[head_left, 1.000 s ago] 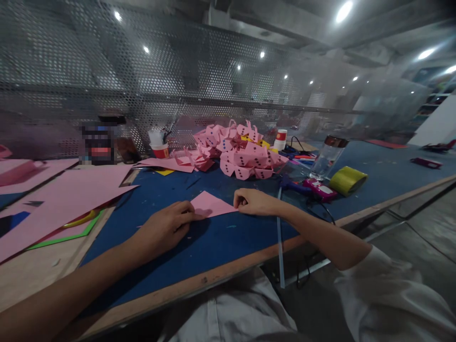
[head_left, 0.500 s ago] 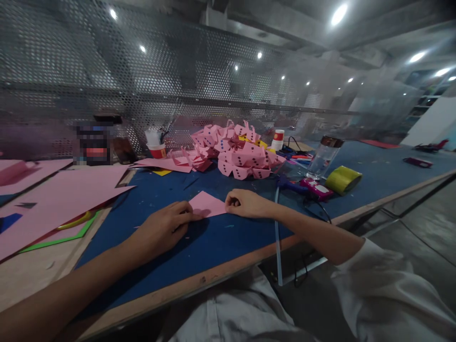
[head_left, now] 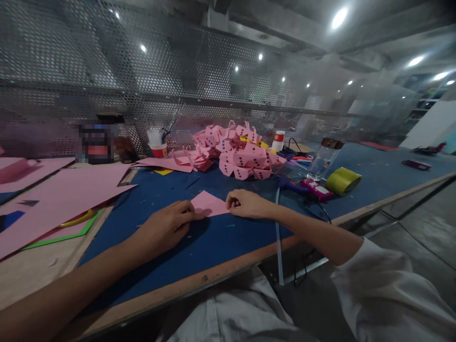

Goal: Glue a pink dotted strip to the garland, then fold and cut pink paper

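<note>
A small pink paper [head_left: 209,204], folded to a triangle with its point away from me, lies on the blue tabletop [head_left: 213,247]. My left hand [head_left: 174,221] is closed on its left corner, thumb and fingers pressed against the paper. At the right corner my right hand [head_left: 245,203] pinches the paper's edge with curled fingers. Beyond my hands sits a pile of folded pink paper pieces [head_left: 245,161] with rows of dark dots.
Large pink sheets [head_left: 78,190] overlap on the left, over yellow-handled scissors [head_left: 79,218]. A glass bottle [head_left: 323,159], a magenta device [head_left: 317,190] and a yellow-green roll [head_left: 343,181] stand at right. A paper cup [head_left: 157,147] is at the back, before a perforated metal screen [head_left: 199,71].
Both hands stay at the paper's corners, and the paper keeps its folded shape. The whole view has shifted very slightly; nothing else visibly differs.
</note>
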`<action>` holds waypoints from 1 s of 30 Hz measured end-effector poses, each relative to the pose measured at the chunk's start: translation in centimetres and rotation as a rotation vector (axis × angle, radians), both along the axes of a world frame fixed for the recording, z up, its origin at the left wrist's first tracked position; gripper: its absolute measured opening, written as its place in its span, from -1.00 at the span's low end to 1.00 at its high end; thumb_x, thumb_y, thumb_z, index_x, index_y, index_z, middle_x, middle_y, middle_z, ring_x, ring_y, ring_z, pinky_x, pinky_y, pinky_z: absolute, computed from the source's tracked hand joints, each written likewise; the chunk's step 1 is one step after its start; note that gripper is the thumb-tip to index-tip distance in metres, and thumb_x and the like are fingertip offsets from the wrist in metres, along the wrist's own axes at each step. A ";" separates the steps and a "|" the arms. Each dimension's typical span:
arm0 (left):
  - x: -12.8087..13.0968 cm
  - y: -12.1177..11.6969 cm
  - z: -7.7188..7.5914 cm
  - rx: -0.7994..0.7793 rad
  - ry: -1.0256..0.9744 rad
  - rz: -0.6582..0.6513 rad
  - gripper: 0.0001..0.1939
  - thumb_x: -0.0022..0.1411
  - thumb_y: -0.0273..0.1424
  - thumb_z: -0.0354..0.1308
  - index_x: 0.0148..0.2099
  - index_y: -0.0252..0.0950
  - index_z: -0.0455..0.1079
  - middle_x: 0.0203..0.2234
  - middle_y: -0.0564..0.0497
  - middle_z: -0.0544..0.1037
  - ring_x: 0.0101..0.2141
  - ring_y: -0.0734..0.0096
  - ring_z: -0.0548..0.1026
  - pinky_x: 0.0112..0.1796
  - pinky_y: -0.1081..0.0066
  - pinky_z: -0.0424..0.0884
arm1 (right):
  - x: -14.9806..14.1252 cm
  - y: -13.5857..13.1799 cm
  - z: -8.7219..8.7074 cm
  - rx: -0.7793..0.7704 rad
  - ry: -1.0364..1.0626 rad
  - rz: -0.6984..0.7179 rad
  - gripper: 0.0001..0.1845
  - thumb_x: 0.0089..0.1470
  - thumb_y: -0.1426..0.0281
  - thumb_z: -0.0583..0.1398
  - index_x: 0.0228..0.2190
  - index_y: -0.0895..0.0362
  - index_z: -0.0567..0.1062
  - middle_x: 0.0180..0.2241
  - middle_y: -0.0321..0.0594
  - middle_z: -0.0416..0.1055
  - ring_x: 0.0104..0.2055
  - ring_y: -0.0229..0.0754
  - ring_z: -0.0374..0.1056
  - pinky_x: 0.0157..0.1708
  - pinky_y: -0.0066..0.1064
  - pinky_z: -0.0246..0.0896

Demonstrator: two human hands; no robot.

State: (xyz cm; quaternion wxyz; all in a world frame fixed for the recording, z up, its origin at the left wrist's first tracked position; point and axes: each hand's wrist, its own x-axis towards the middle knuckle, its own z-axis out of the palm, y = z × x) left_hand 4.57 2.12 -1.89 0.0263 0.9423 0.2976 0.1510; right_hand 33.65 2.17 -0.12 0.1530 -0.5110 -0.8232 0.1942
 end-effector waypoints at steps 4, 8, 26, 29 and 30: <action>0.0 0.0 0.1 0.001 -0.015 -0.005 -0.45 0.30 -0.58 -0.07 0.18 -0.07 0.50 -0.11 -0.05 0.51 -0.12 0.26 0.51 -0.11 0.35 0.41 | 0.6 -0.2 0.2 -0.025 0.001 0.000 -0.76 -0.05 0.52 0.20 -0.29 0.14 0.57 -0.28 -0.23 0.54 -0.30 -0.24 0.40 -0.37 -0.49 0.13; 0.0 -0.1 0.1 -0.002 -0.009 -0.003 -0.44 0.31 -0.58 -0.07 0.21 -0.05 0.48 -0.10 -0.06 0.50 -0.11 0.25 0.50 -0.10 0.34 0.42 | 1.0 -0.2 0.2 -0.026 -0.007 -0.018 -0.75 -0.06 0.53 0.19 -0.29 0.14 0.58 -0.28 -0.22 0.53 -0.30 -0.24 0.39 -0.36 -0.50 0.14; -0.1 0.1 -0.1 0.015 -0.024 -0.011 -0.46 0.30 -0.57 -0.06 0.18 -0.05 0.50 -0.12 -0.04 0.52 -0.13 0.29 0.51 -0.13 0.39 0.42 | -0.5 0.3 0.4 -0.002 -0.036 -0.097 -0.88 0.03 0.44 0.23 -0.32 0.14 0.56 -0.31 -0.23 0.55 -0.30 -0.22 0.41 -0.34 -0.47 0.15; -0.1 0.1 0.0 -0.012 -0.018 -0.010 -0.45 0.30 -0.57 -0.06 0.21 -0.03 0.47 -0.12 -0.04 0.51 -0.14 0.29 0.51 -0.13 0.38 0.42 | -0.3 0.3 0.6 -0.053 -0.024 -0.098 -0.79 -0.01 0.49 0.21 -0.27 0.13 0.55 -0.33 -0.26 0.55 -0.34 -0.24 0.39 -0.39 -0.49 0.10; -0.1 0.1 0.0 -0.020 -0.013 -0.007 -0.44 0.31 -0.57 -0.06 0.22 -0.02 0.47 -0.12 -0.04 0.50 -0.14 0.29 0.51 -0.13 0.37 0.41 | 0.0 0.2 0.7 -0.064 -0.023 -0.098 -0.77 -0.02 0.51 0.20 -0.26 0.13 0.55 -0.34 -0.27 0.54 -0.35 -0.25 0.38 -0.40 -0.49 0.09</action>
